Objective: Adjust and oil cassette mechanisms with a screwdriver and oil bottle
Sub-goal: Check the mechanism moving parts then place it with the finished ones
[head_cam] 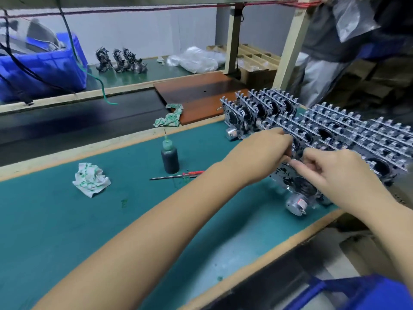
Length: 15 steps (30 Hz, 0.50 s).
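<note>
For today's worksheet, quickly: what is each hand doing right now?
Left hand: fingers curled, gripping a cassette mechanism.
Right hand: fingers curled, pinching the same mechanism.

both bare arms reach forward and to the right, nearly meeting. left hand (271,151) has its fingers curled in a pinch; right hand (335,168) too, forefinger stretched leftward.

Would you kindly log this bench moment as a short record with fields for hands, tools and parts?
left hand: grips the cassette mechanism at its top edge
right hand: pinches the same mechanism, fingers curled
screwdriver: lies unheld on the green mat, red handle toward the arms
oil bottle: upright behind the screwdriver, needle tip up
rag: crumpled, left of the bottle
mechanism stack: rows behind the hands
</note>
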### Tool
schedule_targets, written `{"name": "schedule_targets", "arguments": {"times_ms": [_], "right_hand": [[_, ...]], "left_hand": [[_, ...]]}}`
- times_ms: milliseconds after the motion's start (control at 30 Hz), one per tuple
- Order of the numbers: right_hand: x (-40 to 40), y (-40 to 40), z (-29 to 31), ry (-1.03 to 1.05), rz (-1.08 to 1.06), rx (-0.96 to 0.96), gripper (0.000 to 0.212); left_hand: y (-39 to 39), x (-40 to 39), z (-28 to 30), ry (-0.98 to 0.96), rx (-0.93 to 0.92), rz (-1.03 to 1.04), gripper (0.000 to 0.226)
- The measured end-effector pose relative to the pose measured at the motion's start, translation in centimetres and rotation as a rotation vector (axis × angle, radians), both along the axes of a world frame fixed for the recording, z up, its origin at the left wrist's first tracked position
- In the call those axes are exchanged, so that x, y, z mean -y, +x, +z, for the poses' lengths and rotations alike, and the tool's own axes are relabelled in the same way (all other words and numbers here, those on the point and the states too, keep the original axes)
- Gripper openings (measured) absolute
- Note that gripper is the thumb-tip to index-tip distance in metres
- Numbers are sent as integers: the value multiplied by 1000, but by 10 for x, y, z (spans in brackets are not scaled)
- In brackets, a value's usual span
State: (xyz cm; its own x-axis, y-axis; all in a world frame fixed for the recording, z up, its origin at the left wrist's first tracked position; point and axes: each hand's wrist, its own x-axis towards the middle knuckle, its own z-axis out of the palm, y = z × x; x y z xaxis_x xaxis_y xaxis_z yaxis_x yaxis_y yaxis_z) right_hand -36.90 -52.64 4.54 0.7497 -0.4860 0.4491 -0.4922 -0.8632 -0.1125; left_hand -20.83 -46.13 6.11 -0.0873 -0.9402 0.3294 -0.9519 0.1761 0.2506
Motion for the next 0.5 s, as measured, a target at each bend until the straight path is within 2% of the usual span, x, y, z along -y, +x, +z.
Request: {"name": "schedule_targets", "arguments": {"times_ms": [200,400,500], "right_hand": [[16,-15,-25,-31,-203,17,39],[18,-17,-29,16,-159,49,38],[18,-18,-27,48,-205,-10,38]], "left_hand": [[-18,40,-16,96,-21,3,17],[-19,36,-21,95,-22,9,17],[-14,24,-28,128,-72,1,29]]}}
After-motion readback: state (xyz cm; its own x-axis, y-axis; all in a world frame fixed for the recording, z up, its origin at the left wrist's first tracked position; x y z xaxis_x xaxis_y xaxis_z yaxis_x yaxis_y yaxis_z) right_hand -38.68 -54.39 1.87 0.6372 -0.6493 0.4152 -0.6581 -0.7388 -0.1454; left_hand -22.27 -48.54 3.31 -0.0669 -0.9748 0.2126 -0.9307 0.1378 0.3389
